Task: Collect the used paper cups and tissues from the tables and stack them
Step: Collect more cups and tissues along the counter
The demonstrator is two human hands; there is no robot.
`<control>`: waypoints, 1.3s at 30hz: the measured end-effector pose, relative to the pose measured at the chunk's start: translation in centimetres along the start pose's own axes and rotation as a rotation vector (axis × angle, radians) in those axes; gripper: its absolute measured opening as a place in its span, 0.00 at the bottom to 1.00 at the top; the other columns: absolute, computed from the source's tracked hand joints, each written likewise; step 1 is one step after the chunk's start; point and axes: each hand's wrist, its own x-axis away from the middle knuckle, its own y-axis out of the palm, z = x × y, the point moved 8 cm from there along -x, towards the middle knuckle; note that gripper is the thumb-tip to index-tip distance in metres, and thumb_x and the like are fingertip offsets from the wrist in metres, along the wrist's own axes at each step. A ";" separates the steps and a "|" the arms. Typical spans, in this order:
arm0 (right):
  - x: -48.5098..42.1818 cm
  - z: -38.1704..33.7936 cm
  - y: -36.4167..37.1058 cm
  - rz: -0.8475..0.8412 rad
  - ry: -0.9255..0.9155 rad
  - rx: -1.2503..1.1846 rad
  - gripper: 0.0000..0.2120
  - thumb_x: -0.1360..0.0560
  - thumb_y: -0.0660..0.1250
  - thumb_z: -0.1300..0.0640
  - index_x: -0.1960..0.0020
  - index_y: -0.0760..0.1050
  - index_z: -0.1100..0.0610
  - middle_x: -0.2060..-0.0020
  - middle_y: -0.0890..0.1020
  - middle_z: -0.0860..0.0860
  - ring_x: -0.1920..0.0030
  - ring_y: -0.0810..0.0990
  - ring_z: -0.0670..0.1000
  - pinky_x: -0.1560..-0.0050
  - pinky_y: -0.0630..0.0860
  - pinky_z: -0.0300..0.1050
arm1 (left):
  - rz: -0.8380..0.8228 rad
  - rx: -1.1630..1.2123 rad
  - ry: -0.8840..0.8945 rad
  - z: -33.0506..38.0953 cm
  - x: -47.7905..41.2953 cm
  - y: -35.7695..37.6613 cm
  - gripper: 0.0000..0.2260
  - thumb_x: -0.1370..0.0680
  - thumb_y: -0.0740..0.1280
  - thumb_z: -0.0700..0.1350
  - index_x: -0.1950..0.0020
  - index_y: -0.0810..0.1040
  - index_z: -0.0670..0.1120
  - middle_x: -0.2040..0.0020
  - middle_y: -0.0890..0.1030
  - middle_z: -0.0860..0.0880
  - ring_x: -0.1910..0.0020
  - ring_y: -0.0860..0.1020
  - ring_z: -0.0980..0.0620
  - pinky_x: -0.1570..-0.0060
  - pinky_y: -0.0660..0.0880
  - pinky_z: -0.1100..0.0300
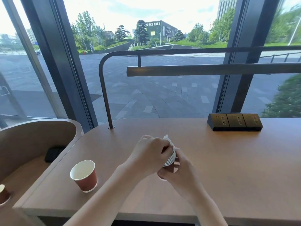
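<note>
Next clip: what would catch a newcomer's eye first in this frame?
First, both hands meeting mid-table: the left hand and right hand grip a tilted stack of paper cups with a white tissue poking from its top. Next, a red paper cup stands upright on the table to their left, and a black socket box sits at the back right by the window.

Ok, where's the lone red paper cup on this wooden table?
Head view, lower left: the red paper cup stands upright near the wooden table's left edge, left of the left hand, apart from the held stack of cups.
</note>
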 end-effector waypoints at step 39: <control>1.0 -0.1 0.7 -0.066 -0.043 -0.035 0.21 0.32 0.82 0.60 0.44 0.80 0.46 0.55 0.87 0.42 0.55 0.85 0.43 0.58 0.81 0.35 | 0.131 0.203 0.088 -1.4 3.7 -0.1 0.11 0.20 0.62 0.54 0.59 0.79 0.53 0.62 0.79 0.60 0.56 0.75 0.60 0.42 0.69 0.58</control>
